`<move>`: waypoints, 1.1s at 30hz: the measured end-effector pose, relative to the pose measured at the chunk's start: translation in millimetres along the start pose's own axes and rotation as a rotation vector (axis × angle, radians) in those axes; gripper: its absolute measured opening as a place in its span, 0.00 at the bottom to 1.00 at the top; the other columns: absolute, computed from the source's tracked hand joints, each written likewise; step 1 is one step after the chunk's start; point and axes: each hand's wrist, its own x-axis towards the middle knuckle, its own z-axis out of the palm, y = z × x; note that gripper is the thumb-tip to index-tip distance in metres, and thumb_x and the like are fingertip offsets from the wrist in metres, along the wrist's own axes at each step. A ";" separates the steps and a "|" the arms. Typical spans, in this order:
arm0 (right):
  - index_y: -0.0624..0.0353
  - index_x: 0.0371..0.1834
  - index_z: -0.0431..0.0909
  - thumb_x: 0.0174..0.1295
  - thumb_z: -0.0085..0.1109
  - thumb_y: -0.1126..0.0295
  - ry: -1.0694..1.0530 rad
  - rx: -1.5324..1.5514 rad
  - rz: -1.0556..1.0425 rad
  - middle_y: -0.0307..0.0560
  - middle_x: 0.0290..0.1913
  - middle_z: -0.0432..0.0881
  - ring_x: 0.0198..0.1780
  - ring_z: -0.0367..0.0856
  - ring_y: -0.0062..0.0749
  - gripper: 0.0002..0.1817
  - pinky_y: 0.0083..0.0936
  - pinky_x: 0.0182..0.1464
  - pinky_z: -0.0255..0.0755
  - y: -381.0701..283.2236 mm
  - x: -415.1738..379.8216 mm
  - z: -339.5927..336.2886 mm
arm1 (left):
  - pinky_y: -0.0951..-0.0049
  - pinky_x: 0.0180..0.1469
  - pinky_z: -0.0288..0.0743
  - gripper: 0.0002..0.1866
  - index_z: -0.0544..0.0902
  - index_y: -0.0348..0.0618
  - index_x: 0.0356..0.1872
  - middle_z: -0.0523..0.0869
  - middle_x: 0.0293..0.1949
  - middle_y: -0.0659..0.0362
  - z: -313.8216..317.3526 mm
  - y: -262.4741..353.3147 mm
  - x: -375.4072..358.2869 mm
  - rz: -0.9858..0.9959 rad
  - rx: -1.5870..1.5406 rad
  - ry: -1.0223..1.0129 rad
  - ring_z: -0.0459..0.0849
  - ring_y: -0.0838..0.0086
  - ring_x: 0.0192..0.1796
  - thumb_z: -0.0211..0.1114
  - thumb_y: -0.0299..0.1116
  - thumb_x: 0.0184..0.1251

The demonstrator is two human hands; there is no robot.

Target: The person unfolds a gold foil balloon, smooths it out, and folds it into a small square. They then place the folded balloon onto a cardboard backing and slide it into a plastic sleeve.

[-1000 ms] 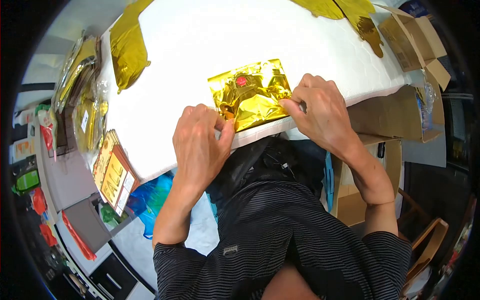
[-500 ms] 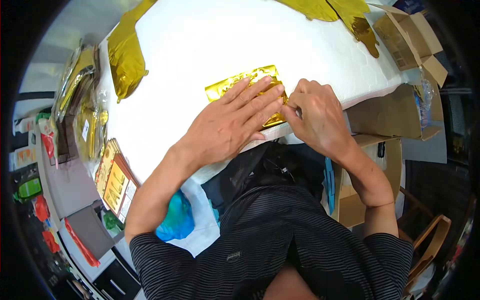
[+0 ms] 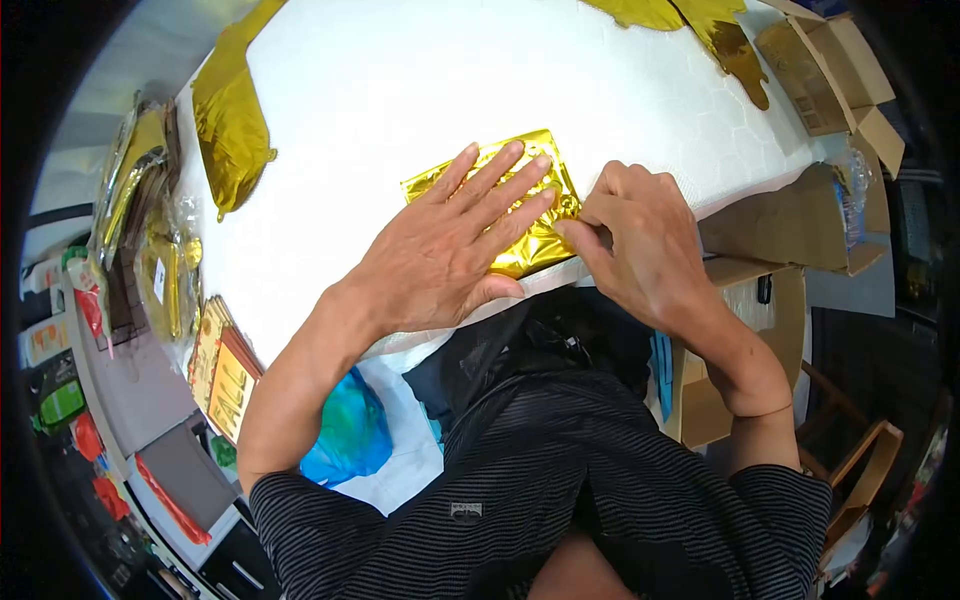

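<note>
A folded gold foil balloon point(image 3: 535, 250) lies on the white padded surface close to its front edge, shiny and creased, roughly square. Over its left part, my left hand point(image 3: 445, 245) rests flat with fingers spread and the thumb out along the near edge. At the right side of the foil, my right hand point(image 3: 645, 235) is curled, its thumb and index finger pinched together on the foil's edge. My left hand covers part of the foil.
Another flat gold foil balloon point(image 3: 232, 130) lies at the left edge, with more gold foil point(image 3: 730, 50) at the far right. Stacked "FALL" cards point(image 3: 228, 375) and plastic-wrapped gold packs point(image 3: 170, 270) are at left. Open cardboard boxes point(image 3: 770, 225) stand at right.
My left hand has shifted slightly left and its fingers have spread wider, showing more of the gold foil. My right hand keeps its pinch at the right edge. The view has shifted a little.
</note>
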 end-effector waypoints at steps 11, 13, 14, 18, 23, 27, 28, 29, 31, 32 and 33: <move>0.61 0.26 0.81 0.58 0.74 0.73 0.045 -0.011 -0.027 0.45 0.31 0.75 0.36 0.77 0.41 0.09 0.37 0.43 0.66 3.9 0.0 4.6 | 0.47 0.87 0.38 0.43 0.60 0.60 0.83 0.54 0.85 0.50 4.0 -1.2 1.3 0.019 -0.024 0.052 0.47 0.52 0.87 0.40 0.71 0.75; 0.61 0.26 0.80 0.58 0.74 0.73 0.044 -0.006 -0.035 0.45 0.31 0.75 0.36 0.77 0.41 0.10 0.37 0.43 0.65 4.6 -0.6 6.2 | 0.47 0.87 0.39 0.42 0.60 0.62 0.83 0.54 0.85 0.51 4.1 -0.3 1.0 0.018 -0.024 0.033 0.47 0.52 0.87 0.41 0.71 0.75; 0.61 0.26 0.80 0.58 0.74 0.73 0.054 0.002 -0.048 0.45 0.31 0.74 0.35 0.76 0.41 0.10 0.37 0.42 0.65 5.2 -0.6 6.2 | 0.46 0.87 0.39 0.42 0.60 0.61 0.83 0.54 0.85 0.51 4.0 0.1 1.1 0.007 -0.033 0.017 0.47 0.52 0.87 0.42 0.70 0.75; 0.61 0.27 0.80 0.59 0.73 0.73 0.074 0.017 -0.078 0.45 0.30 0.74 0.35 0.75 0.40 0.10 0.37 0.41 0.65 6.7 -1.1 6.5 | 0.46 0.87 0.39 0.42 0.60 0.58 0.83 0.55 0.85 0.51 1.2 1.1 1.7 -0.010 -0.048 -0.005 0.48 0.52 0.87 0.42 0.69 0.76; 0.61 0.27 0.81 0.60 0.73 0.72 0.131 -0.009 -0.078 0.44 0.30 0.73 0.34 0.75 0.40 0.10 0.37 0.42 0.65 5.0 -3.7 12.1 | 0.46 0.87 0.38 0.42 0.60 0.54 0.83 0.55 0.84 0.51 4.8 -0.6 0.7 -0.002 -0.038 0.023 0.48 0.52 0.87 0.42 0.68 0.76; 0.62 0.29 0.81 0.61 0.71 0.73 0.157 0.040 -0.111 0.45 0.31 0.75 0.34 0.76 0.40 0.08 0.35 0.42 0.65 13.6 -6.3 13.9 | 0.46 0.87 0.39 0.44 0.60 0.51 0.83 0.56 0.84 0.50 6.2 -0.6 0.3 -0.003 -0.032 0.034 0.49 0.53 0.86 0.41 0.69 0.77; 0.62 0.29 0.81 0.61 0.71 0.73 0.164 0.038 -0.109 0.45 0.31 0.75 0.34 0.76 0.40 0.08 0.35 0.42 0.65 16.2 -8.7 14.9 | 0.46 0.87 0.39 0.44 0.60 0.51 0.83 0.56 0.84 0.50 6.2 -0.7 0.6 0.003 -0.026 0.034 0.49 0.53 0.86 0.41 0.69 0.77; 0.62 0.32 0.81 0.62 0.70 0.75 0.207 0.091 -0.082 0.45 0.33 0.78 0.36 0.78 0.40 0.06 0.36 0.44 0.67 19.3 -11.6 16.4 | 0.46 0.87 0.39 0.44 0.60 0.51 0.83 0.56 0.84 0.50 6.2 -0.7 0.7 0.003 -0.023 0.034 0.49 0.53 0.86 0.41 0.70 0.77; 0.62 0.35 0.82 0.63 0.68 0.76 0.252 0.142 -0.057 0.46 0.35 0.80 0.37 0.79 0.40 0.04 0.36 0.46 0.69 27.1 -20.6 21.0 | 0.46 0.86 0.39 0.45 0.60 0.50 0.83 0.56 0.84 0.50 5.3 -0.8 1.4 0.005 -0.018 0.035 0.49 0.53 0.86 0.41 0.70 0.77; 0.63 0.39 0.83 0.63 0.67 0.77 0.330 0.157 -0.095 0.48 0.40 0.83 0.42 0.81 0.42 0.04 0.37 0.50 0.71 30.8 -28.2 24.2 | 0.46 0.86 0.39 0.45 0.60 0.49 0.83 0.56 0.84 0.49 4.8 -0.6 1.5 0.001 -0.026 0.034 0.49 0.53 0.86 0.41 0.70 0.76; 0.64 0.44 0.84 0.64 0.65 0.79 0.407 0.173 -0.132 0.50 0.45 0.86 0.47 0.84 0.44 0.06 0.38 0.55 0.74 32.5 -33.9 25.5 | 0.46 0.86 0.39 0.45 0.60 0.48 0.83 0.57 0.84 0.49 4.2 -0.1 1.5 -0.002 -0.036 0.030 0.49 0.52 0.86 0.42 0.70 0.76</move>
